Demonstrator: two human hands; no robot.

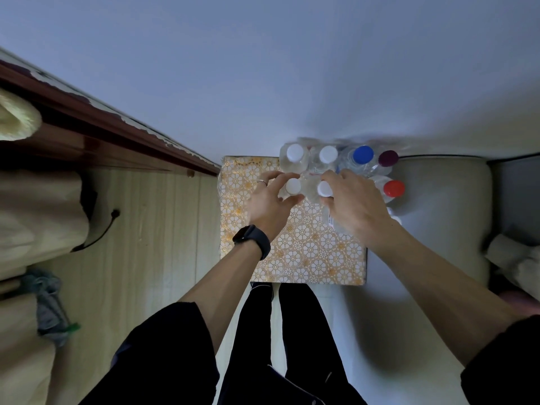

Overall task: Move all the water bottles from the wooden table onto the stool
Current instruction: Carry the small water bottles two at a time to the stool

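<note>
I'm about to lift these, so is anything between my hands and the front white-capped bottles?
Nothing visible. The left hand grips one front white-capped bottle, the right hand its neighbour; other bottles crowd close behind.

At least seven bottles [363, 155], two hands [270, 201].

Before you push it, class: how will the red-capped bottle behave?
The red-capped bottle stands upright and narrow, so it may tip. Its clear plastic is probably slippery. It might bump the blue-capped bottle nearby.
</note>
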